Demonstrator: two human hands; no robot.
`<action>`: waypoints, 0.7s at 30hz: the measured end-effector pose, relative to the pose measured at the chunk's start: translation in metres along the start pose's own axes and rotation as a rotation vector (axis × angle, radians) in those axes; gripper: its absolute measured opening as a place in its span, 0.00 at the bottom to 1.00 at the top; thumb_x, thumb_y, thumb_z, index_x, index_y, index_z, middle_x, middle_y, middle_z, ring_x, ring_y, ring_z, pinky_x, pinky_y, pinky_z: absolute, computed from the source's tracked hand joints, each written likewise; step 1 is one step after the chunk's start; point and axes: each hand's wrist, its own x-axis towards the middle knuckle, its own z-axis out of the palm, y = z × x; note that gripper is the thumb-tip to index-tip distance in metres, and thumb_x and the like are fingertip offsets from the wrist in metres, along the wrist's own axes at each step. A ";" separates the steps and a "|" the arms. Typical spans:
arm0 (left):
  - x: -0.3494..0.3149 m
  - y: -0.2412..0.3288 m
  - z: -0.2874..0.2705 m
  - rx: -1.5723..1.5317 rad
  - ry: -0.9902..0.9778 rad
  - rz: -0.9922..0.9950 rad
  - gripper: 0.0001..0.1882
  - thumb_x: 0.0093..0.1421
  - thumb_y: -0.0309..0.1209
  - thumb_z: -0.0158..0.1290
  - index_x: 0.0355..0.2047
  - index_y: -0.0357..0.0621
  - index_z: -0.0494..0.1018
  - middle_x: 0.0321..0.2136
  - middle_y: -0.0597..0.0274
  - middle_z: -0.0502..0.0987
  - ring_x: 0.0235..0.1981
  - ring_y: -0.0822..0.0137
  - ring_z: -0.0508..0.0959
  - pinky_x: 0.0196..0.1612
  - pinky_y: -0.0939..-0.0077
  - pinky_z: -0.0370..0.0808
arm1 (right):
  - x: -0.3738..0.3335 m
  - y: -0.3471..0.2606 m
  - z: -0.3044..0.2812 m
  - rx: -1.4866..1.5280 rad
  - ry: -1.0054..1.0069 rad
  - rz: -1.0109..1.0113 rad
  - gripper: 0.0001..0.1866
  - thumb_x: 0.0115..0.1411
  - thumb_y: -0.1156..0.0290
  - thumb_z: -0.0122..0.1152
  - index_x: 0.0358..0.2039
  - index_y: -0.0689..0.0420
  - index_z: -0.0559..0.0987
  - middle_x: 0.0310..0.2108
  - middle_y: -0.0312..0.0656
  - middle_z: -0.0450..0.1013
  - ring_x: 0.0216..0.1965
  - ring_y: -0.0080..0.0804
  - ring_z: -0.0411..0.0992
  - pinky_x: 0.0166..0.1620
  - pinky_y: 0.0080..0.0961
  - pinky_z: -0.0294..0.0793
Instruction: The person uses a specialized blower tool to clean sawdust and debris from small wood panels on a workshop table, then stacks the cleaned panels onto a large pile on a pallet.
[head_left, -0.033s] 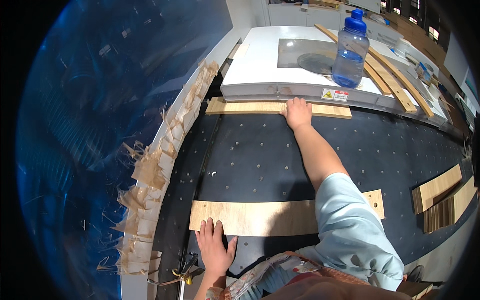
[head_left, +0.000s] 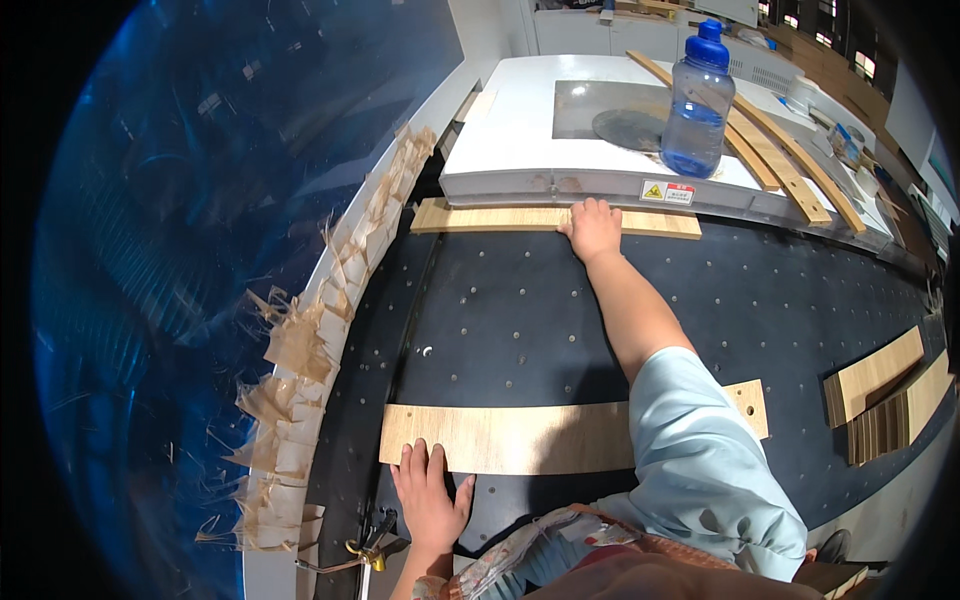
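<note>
A pale wooden board [head_left: 500, 438], with small holes at its ends, lies across the near part of the black machine table [head_left: 490, 350]. My left hand [head_left: 432, 500] touches its front edge near the left end, fingers stretched out and thumb spread. Farther off, a second wooden board [head_left: 490, 217] lies partly under the edge of a white machine cover. My right hand [head_left: 594, 230] is closed over the middle of that far board, thumb on its near side; the fingertips are hidden. My right sleeve covers part of the near board toward its right end.
A clear bottle with a blue lid [head_left: 697, 105] stands on the white cover [head_left: 515, 120], beside long wooden strips [head_left: 775, 165]. Stacked short boards [head_left: 890, 390] lie at the right. Along the left runs a blue see-through panel [head_left: 200, 250], its white edge covered in torn brown tape [head_left: 300, 340].
</note>
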 end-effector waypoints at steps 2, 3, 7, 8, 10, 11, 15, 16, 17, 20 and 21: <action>-0.002 0.001 0.001 0.016 -0.001 -0.003 0.31 0.51 0.42 0.56 0.52 0.38 0.63 0.56 0.44 0.59 0.60 0.44 0.55 0.60 0.44 0.48 | -0.005 0.002 0.010 0.028 0.075 0.007 0.19 0.47 0.50 0.62 0.32 0.50 0.76 0.35 0.35 0.69 0.43 0.33 0.65 0.45 0.36 0.61; -0.003 0.001 0.002 0.023 -0.007 -0.010 0.32 0.50 0.43 0.56 0.52 0.39 0.64 0.56 0.44 0.60 0.60 0.44 0.55 0.60 0.44 0.48 | -0.005 0.003 0.010 0.027 0.059 0.009 0.18 0.47 0.50 0.62 0.32 0.50 0.76 0.35 0.35 0.69 0.43 0.33 0.65 0.45 0.36 0.61; -0.001 0.001 0.006 0.018 0.013 -0.008 0.31 0.50 0.43 0.56 0.51 0.39 0.64 0.55 0.45 0.61 0.59 0.44 0.56 0.60 0.43 0.48 | -0.003 0.006 0.009 0.050 0.041 -0.005 0.18 0.48 0.52 0.62 0.34 0.50 0.76 0.36 0.35 0.69 0.44 0.34 0.65 0.45 0.37 0.60; -0.002 0.001 0.005 0.010 0.006 -0.015 0.31 0.50 0.42 0.57 0.51 0.39 0.64 0.55 0.45 0.60 0.60 0.44 0.56 0.60 0.44 0.48 | -0.003 0.003 0.010 0.052 0.042 -0.006 0.18 0.48 0.52 0.62 0.34 0.50 0.76 0.36 0.35 0.69 0.44 0.34 0.65 0.46 0.37 0.60; -0.002 0.004 0.001 -0.001 -0.007 -0.029 0.31 0.50 0.40 0.57 0.52 0.39 0.63 0.55 0.45 0.60 0.60 0.44 0.55 0.61 0.46 0.48 | -0.003 0.003 0.010 0.063 0.052 -0.011 0.17 0.48 0.52 0.62 0.34 0.50 0.76 0.37 0.36 0.69 0.44 0.35 0.64 0.46 0.38 0.60; -0.004 0.003 0.000 0.016 0.017 -0.031 0.31 0.49 0.40 0.57 0.52 0.40 0.64 0.55 0.46 0.60 0.60 0.45 0.56 0.61 0.47 0.49 | -0.005 -0.002 0.007 0.072 0.049 -0.033 0.17 0.48 0.53 0.62 0.34 0.51 0.76 0.37 0.36 0.69 0.44 0.35 0.64 0.46 0.38 0.60; -0.004 0.001 0.001 0.037 0.087 -0.008 0.30 0.49 0.44 0.56 0.51 0.45 0.66 0.56 0.52 0.62 0.60 0.50 0.58 0.60 0.48 0.51 | -0.008 -0.006 -0.001 -0.018 0.023 -0.106 0.11 0.56 0.61 0.50 0.35 0.50 0.77 0.38 0.35 0.69 0.46 0.32 0.64 0.47 0.38 0.61; -0.003 0.002 0.004 0.033 0.081 -0.024 0.30 0.49 0.44 0.56 0.52 0.45 0.66 0.56 0.52 0.62 0.60 0.50 0.58 0.60 0.48 0.51 | -0.014 -0.010 0.000 -0.011 0.031 -0.168 0.10 0.56 0.63 0.49 0.34 0.51 0.76 0.37 0.36 0.68 0.45 0.33 0.64 0.47 0.38 0.60; -0.001 0.005 0.006 0.016 0.076 -0.039 0.31 0.49 0.44 0.57 0.52 0.46 0.66 0.56 0.52 0.62 0.60 0.51 0.58 0.61 0.49 0.51 | -0.022 -0.010 -0.002 -0.015 0.040 -0.231 0.10 0.56 0.65 0.48 0.33 0.51 0.76 0.37 0.38 0.68 0.45 0.35 0.64 0.47 0.38 0.60; -0.001 -0.002 0.010 0.005 0.112 -0.023 0.30 0.48 0.44 0.57 0.51 0.45 0.68 0.55 0.51 0.63 0.59 0.51 0.59 0.60 0.52 0.53 | -0.065 -0.021 -0.019 -0.001 0.012 -0.558 0.10 0.56 0.68 0.45 0.30 0.53 0.76 0.37 0.39 0.67 0.45 0.36 0.64 0.47 0.38 0.60; -0.005 -0.006 0.011 0.007 0.137 -0.014 0.30 0.48 0.43 0.57 0.51 0.45 0.68 0.54 0.51 0.64 0.58 0.51 0.60 0.60 0.53 0.54 | -0.086 -0.031 -0.038 0.015 -0.039 -0.672 0.10 0.56 0.66 0.47 0.30 0.54 0.77 0.37 0.39 0.68 0.45 0.36 0.64 0.47 0.37 0.61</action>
